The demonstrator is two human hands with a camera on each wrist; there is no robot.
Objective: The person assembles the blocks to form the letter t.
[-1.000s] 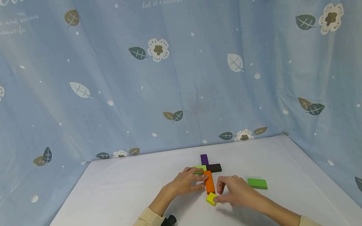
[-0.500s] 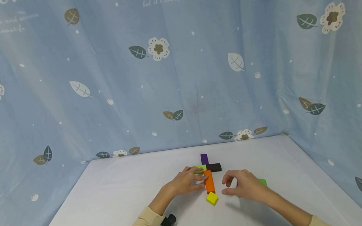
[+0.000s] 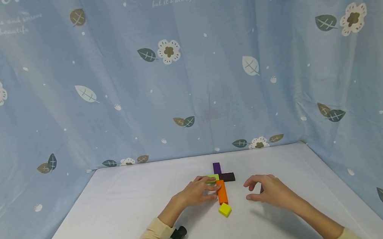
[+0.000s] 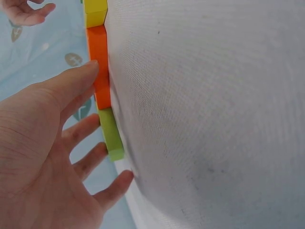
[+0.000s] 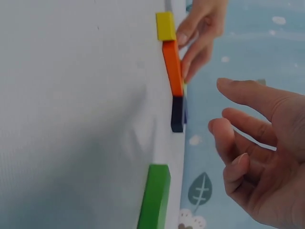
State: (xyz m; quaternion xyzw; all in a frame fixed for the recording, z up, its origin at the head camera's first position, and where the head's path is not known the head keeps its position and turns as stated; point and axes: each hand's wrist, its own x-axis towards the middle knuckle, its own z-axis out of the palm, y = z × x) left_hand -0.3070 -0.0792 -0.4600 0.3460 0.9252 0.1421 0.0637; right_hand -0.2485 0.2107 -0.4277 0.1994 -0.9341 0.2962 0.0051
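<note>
My left hand (image 3: pixel 196 192) rests its fingertips on the orange block (image 3: pixel 223 195) and by the lime-green block (image 4: pixel 111 136), with fingers spread and relaxed. Against the near end of the orange block sits a yellow block (image 3: pixel 225 210), turned at an angle in the head view. At the far end, a purple block (image 3: pixel 217 168) and a black block (image 3: pixel 227 177) join the lime one in a cross-like layout. My right hand (image 3: pixel 271 191) hovers to the right, fingers loosely bent and holding nothing. Below it in the right wrist view lies a green block (image 5: pixel 155 198), which the hand hides in the head view.
A white cloth (image 3: pixel 133 200) covers the table. Blue patterned curtains (image 3: pixel 202 84) stand at the back and on both sides. A black wrist device (image 3: pixel 179 234) sits under the left sleeve.
My right hand has let go of the yellow block and moved right, over the green block. The yellow block has turned slightly. My left hand has stayed in place.
</note>
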